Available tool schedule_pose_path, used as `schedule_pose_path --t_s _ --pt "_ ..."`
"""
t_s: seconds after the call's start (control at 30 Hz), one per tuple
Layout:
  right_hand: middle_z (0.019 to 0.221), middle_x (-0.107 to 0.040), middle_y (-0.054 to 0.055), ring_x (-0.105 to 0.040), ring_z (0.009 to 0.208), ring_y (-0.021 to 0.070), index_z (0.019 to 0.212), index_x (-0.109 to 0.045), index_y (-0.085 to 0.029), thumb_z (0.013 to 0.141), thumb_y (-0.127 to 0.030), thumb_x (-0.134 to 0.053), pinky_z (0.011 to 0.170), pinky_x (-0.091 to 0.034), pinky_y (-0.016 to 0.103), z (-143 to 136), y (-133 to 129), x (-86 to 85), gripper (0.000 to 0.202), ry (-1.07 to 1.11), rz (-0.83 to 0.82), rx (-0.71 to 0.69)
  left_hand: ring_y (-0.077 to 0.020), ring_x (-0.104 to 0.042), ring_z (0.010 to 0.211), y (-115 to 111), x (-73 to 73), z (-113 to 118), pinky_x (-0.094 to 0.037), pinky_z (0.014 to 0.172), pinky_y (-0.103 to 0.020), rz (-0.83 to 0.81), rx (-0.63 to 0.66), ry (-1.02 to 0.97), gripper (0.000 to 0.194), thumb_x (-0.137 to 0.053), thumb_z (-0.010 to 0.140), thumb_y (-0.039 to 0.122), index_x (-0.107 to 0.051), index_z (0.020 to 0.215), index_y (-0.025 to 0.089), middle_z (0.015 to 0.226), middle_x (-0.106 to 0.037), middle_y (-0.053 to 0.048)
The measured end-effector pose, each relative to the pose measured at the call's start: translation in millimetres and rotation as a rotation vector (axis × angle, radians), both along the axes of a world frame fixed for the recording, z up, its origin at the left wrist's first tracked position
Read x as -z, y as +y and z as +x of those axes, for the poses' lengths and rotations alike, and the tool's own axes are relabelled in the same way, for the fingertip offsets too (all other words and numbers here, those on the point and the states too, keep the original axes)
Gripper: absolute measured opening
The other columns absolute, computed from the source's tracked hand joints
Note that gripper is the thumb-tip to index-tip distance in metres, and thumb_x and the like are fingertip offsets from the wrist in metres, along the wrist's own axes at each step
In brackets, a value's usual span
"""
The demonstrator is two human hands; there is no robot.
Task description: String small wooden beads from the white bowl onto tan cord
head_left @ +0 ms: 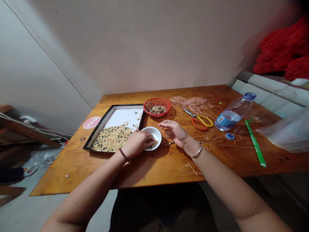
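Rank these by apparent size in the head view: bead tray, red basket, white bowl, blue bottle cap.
1. Bead tray
2. Red basket and white bowl: too alike to rank, as the left hand partly covers the bowl
3. Blue bottle cap

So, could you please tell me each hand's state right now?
Left hand: reaching into the white bowl, at its beads; grip cannot be told.
Right hand: fingers partly curled; any hold cannot be told.

Left hand (137, 141), right hand (175, 131) apart; forearms (96, 185) converging.
Left: fingers bent, tips down. Right: fingers loosely curled, palm inward.
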State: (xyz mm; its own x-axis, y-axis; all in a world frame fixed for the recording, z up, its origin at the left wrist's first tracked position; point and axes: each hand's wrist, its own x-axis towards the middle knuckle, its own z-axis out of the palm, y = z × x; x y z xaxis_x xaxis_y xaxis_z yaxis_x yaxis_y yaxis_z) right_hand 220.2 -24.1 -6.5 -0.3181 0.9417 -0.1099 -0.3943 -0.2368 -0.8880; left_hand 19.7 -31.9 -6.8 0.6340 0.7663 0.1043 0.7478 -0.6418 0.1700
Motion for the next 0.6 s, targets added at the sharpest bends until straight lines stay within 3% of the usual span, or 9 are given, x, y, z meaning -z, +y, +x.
schedule_pose_path --t_s 0.2,0.33,0.47,0.6 --pt "0.063 -0.056 -0.004 -0.020 0.040 0.0011 0.075 -0.066 -0.015 0.065 -0.031 -0.071 0.043 -0.004 0.025 -1 0 -2.6 0.020 -0.079 0.015 0.053 -0.0192 -0.067 0.081 2 1.7 0 -0.037 0.080 -0.032 -0.010 -0.033 -0.037 0.016 -0.060 0.088 0.033 -0.070 0.086 0.021 0.087 -0.074 -0.001" --pt "0.067 -0.057 -0.003 -0.019 0.039 0.0011 0.076 -0.064 -0.016 0.066 -0.031 -0.068 0.042 -0.004 0.024 -1 1 0.9 0.019 -0.096 0.021 0.050 -0.0171 -0.065 0.074 3 3.0 -1 -0.041 0.073 -0.028 -0.047 -0.046 -0.108 0.014 -0.060 0.087 0.030 -0.070 0.086 0.019 0.084 -0.073 -0.003" --pt "0.060 -0.051 -0.005 -0.020 0.038 0.0026 0.068 -0.057 -0.017 0.067 -0.029 -0.059 0.042 -0.006 0.024 -2 5 6.8 0.012 -0.137 0.058 0.165 -0.0158 -0.065 0.076 5 3.8 -1 -0.045 0.071 -0.026 -0.098 -0.108 -0.323 0.012 -0.062 0.085 0.028 -0.070 0.088 0.019 0.087 -0.073 -0.003" --pt "0.053 -0.040 -0.005 -0.026 0.044 0.0061 0.058 -0.047 -0.019 0.069 -0.028 -0.051 0.044 -0.014 0.024 -1 6 10.4 0.015 -0.234 0.253 0.308 -0.0166 -0.067 0.079 9 1.6 -2 -0.050 0.072 -0.027 -0.189 -0.214 -0.684 0.023 -0.064 0.084 0.039 -0.070 0.088 0.017 0.090 -0.074 -0.006"
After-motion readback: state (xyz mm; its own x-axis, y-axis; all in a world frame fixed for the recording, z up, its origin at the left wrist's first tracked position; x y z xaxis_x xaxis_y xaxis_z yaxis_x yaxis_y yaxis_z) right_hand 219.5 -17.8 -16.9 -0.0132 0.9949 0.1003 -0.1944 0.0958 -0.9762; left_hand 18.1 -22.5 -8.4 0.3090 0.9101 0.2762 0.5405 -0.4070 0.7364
